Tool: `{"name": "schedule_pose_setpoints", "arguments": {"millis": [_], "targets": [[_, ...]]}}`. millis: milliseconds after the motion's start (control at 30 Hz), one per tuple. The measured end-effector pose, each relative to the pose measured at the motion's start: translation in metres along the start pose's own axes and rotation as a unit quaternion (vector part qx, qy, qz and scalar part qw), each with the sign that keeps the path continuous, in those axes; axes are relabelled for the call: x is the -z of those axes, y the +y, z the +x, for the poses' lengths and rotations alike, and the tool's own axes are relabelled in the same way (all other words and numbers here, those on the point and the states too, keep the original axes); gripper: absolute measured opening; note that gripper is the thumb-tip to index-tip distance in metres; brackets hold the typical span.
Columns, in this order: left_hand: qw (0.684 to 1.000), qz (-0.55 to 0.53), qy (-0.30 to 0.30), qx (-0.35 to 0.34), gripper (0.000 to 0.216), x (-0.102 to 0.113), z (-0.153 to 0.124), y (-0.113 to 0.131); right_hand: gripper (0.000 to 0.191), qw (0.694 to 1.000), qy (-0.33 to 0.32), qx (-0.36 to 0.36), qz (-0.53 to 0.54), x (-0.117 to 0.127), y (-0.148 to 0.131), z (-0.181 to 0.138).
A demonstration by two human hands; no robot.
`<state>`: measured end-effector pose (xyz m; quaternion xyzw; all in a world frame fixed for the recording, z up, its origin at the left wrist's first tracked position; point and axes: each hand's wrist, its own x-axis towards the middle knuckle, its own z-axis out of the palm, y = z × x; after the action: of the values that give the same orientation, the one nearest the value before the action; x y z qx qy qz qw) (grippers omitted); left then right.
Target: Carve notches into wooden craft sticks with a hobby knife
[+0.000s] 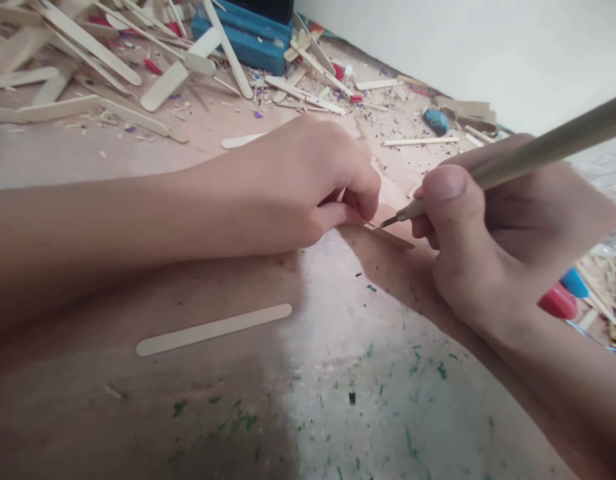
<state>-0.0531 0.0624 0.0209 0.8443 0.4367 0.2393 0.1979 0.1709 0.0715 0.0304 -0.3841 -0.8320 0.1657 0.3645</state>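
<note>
My left hand bends its fingers down on a craft stick lying on the table, and covers most of it. The stick's right end shows past my fingertips. In my right hand is a slim wooden-handled tool with a thin dark tip, gripped like a pen between thumb and fingers. Its tip meets or nearly meets the stick, close to my left fingertips; exact contact is hard to tell. Nearer to me, another craft stick lies loose and whole.
Several craft sticks are heaped at the back left beside a blue block. Splinters and a blue lump lie farther back. A pale wall rises behind. At the right are a red object and clear plastic.
</note>
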Motion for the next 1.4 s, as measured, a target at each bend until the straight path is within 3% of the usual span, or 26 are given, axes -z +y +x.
{"name": "schedule_pose_setpoints", "arguments": {"millis": [333,533,733,867,1067,1233,1400], "targets": [[0.999,-0.003,0.018,-0.038,0.032,-0.004,-0.003,-0.007,0.032,1.0,-0.03,0.002,-0.007,0.0,0.001,0.001],[1.0,-0.002,-0.003,-0.008,0.023,-0.002,0.0,-0.004,0.039,0.998,-0.051,0.027,-0.022,0.0,0.006,0.004],[1.0,-0.012,-0.002,-0.026,0.028,-0.002,-0.001,-0.005,0.043,0.997,-0.01,0.08,0.023,-0.005,0.019,0.005],[0.999,-0.016,0.012,-0.045,0.027,-0.005,-0.002,-0.011,0.041,0.995,0.047,0.066,0.05,-0.007,0.02,0.005],[0.997,-0.023,0.029,-0.061,0.031,-0.008,-0.001,-0.013,0.039,0.997,0.027,0.066,0.04,-0.007,0.017,0.006],[0.999,-0.031,0.005,-0.034,0.024,-0.005,-0.001,-0.009,0.034,0.997,0.026,0.06,0.042,-0.006,0.017,0.007],[0.997,-0.004,0.047,-0.06,0.025,-0.005,-0.004,-0.011,0.031,0.996,0.05,0.065,0.046,-0.002,0.019,0.009]]}}
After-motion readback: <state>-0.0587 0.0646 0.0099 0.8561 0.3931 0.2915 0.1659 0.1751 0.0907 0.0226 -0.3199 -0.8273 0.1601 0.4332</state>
